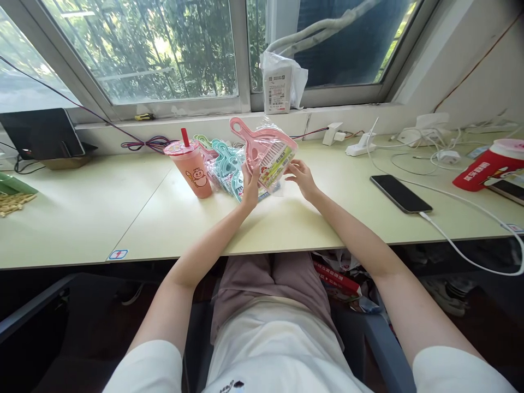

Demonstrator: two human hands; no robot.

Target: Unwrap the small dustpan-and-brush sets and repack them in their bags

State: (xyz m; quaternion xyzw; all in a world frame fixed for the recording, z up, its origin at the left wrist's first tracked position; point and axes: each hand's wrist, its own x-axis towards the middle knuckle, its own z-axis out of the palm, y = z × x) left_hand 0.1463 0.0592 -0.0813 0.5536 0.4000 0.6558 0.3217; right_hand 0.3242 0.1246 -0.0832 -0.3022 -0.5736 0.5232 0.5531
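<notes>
Two hands at one item, head view. Containers: peach-coloured cup (200,177) with printed lid and red straw (185,137), standing on the counter (151,224); a red cup (487,168) far right, contents hidden. Green container (19,184) at far left, tan pieces (15,204) along its front edge. White plastic bag (301,82) around a carton (277,91) on the windowsill.

Writing: the carton bears a barcode and print too small to read; the peach-coloured cup shows a cartoon figure; white lettering on the red cup, illegible.

Item: pink dustpan-shaped piece (256,143), looped handle up, tilted, in clear wrap with a yellow-green label. Located above the counter, just before turquoise wrapped pieces (225,158). Left hand (251,188) grips its lower left edge; right hand (302,179), fingers bent, at the wrap's right edge; cannot tell if pinching.
</notes>
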